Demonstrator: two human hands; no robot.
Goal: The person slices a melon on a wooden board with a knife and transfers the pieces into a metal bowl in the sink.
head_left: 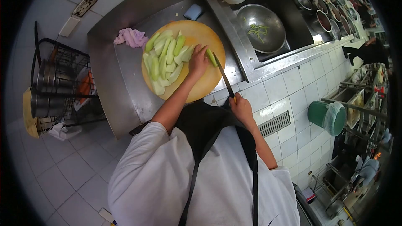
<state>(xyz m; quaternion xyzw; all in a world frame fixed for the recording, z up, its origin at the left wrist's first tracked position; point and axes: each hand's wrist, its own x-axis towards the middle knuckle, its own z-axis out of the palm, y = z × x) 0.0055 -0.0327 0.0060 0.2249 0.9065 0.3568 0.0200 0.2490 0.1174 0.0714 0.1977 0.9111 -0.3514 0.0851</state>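
Observation:
A round yellow cutting board [194,94] lies on the steel counter, with pale green vegetable pieces [161,60] heaped on its left half. My left hand [199,61] rests on the board's right half, its fingers closed at a green piece [211,57]. My right hand [240,105] is wrapped round the handle of a knife [224,76] near the board's right edge. The blade points up and left, its tip beside that green piece. Whether the blade touches the piece, I cannot tell.
A pink cloth [130,37] and a blue sponge [193,12] lie behind the board. To the right is a sink [293,29] with a metal bowl [274,21] holding green strips. A wire rack [69,79] stands left; a green bin [320,115] is right. Someone in dark clothing [370,52] is far right.

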